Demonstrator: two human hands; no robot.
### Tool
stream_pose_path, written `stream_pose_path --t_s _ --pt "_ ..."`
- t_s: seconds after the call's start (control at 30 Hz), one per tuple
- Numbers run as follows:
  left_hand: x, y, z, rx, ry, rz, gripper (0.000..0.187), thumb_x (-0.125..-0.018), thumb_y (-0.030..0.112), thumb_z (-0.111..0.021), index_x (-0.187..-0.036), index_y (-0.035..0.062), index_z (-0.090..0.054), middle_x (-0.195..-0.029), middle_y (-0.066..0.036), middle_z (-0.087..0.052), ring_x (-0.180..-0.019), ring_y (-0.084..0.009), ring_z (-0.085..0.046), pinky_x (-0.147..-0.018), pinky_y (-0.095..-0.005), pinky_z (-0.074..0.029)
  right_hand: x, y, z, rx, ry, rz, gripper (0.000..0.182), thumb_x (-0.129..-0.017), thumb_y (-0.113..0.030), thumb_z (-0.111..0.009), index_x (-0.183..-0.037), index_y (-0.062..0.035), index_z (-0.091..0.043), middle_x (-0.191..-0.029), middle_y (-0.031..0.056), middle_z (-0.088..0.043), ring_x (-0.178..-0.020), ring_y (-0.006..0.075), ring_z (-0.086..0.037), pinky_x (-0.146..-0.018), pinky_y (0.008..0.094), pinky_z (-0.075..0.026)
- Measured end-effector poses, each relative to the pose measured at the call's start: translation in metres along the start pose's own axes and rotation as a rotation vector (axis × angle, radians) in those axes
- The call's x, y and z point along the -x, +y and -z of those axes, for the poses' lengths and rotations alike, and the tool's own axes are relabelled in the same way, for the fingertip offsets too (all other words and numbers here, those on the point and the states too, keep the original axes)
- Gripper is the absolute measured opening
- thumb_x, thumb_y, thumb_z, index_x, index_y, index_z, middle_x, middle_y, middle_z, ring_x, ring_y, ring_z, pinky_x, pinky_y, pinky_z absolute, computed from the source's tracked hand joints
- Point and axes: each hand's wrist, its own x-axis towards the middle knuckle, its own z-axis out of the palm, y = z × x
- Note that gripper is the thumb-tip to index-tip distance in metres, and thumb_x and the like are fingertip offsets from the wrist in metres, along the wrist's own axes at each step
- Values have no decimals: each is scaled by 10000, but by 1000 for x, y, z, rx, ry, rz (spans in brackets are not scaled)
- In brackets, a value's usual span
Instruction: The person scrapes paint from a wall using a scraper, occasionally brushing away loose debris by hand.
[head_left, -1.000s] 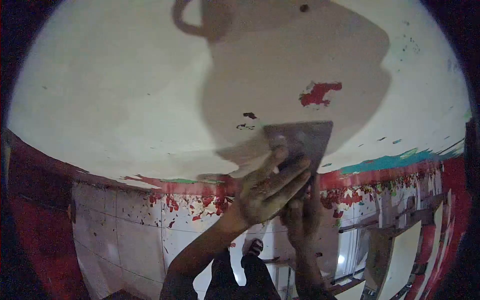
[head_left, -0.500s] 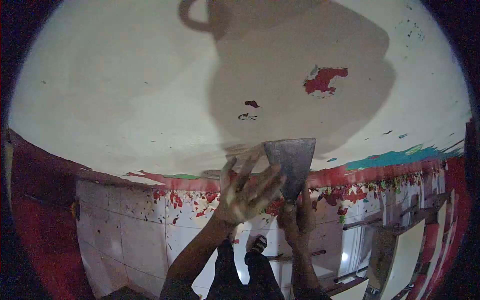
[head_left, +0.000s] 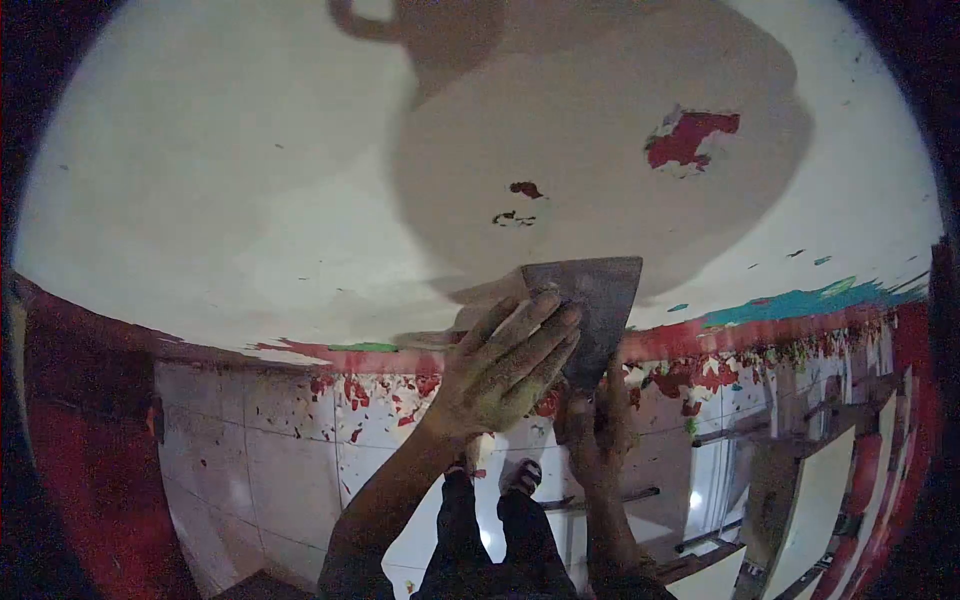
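Observation:
A wide-bladed paint scraper stands upright with its broad edge against the painted wall. My right hand is closed around its handle, which is mostly hidden by the fingers. My left hand is open, fingers stretched out, with the fingertips lying over the left part of the blade. Above the blade, a red patch and two small dark chips show where the pale coat is broken. Lower on the wall runs a ragged band of red paint, with teal paint at right.
Red paint flakes litter the tiled floor along the wall's foot. My feet stand just below my hands. Pale boards and dark bars are at the lower right. My shadow covers much of the wall.
The fingers of my left hand have come closer together and now lie across the blade's left side. The scraper's edge sits slightly higher in view, and the wall marks have shifted up and right.

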Motion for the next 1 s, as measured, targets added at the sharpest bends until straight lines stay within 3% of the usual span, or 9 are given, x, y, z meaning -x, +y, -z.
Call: stream_pose_path --t_s 0.03,0.13,0.23,0.33,0.5,0.63,0.73,0.83,1.0 --pt "1 0 -2 28 0 6 318 -730 149 -611 -1039 75 -626 -1221 -43 -530 -1206 -226 -433 -982 -390 -374 2 0 -2 -9 12 7 537 -892 -164 -486 -1356 11 -280 -999 76 -562 -716 92 -489 -619 233 -443" --pt "2 -3 -4 104 16 9 326 -718 122 -603 -1040 74 -624 -1225 -33 -530 -1202 -207 -438 -950 -363 -400 -1 4 -7 88 59 9 663 -898 -260 -496 -1394 -5 -138 -718 36 -522 -500 73 -448 -425 219 -356" --pt "2 -6 2 127 -16 16 327 -715 108 -597 -1039 86 -626 -1230 -18 -531 -1200 -181 -442 -928 -354 -411 7 -1 -22 -50 122 -21 685 -889 -290 -506 -1395 -13 -137 -714 38 -523 -495 74 -443 -422 218 -355" --pt "-3 -7 9 84 -102 0 317 -716 112 -600 -1031 97 -632 -1217 -4 -543 -1194 -165 -450 -914 -345 -416 1 -17 -26 -143 82 -86 572 -894 -232 -501 -1366 -5 -273 -859 24 -518 -644 67 -435 -533 188 -373" --pt "1 -9 8 50 -88 -6 306 -690 187 -664 -984 104 -650 -1172 -36 -576 -1173 -237 -477 -918 -377 -418 4 -3 -30 -95 155 -44 642 -881 -317 -525 -1375 -11 -251 -831 14 -521 -636 57 -452 -517 191 -383" --pt "-1 -12 9 102 -88 -6 291 -699 187 -657 -975 95 -651 -1179 -40 -573 -1180 -238 -472 -943 -367 -397 1 -26 -30 -133 105 -72 651 -884 -322 -526 -1379 -12 -238 -801 11 -531 -605 57 -466 -495 196 -397" --pt "2 -11 7 73 -95 26 317 -694 173 -643 -1003 101 -643 -1191 -23 -564 -1190 -205 -459 -949 -348 -389 1 -11 -35 -132 135 -29 674 -895 -287 -471 -1397 -10 -116 -714 45 -534 -474 58 -435 -410 203 -359" --pt "-6 -11 13 129 -75 8 357 -720 146 -611 -1077 127 -621 -1224 25 -539 -1211 -145 -430 -944 -325 -385 3 -23 -31 -223 87 -76 646 -877 -310 -538 -1380 -29 -247 -793 6 -515 -608 54 -458 -489 191 -392" --pt "-10 -5 16 105 -127 43 406 -702 166 -609 -1106 131 -607 -1256 16 -515 -1228 -146 -413 -951 -324 -374 6 -24 -28 -249 107 -121 617 -884 -251 -523 -1385 -30 -239 -867 17 -517 -660 52 -450 -518 190 -392"
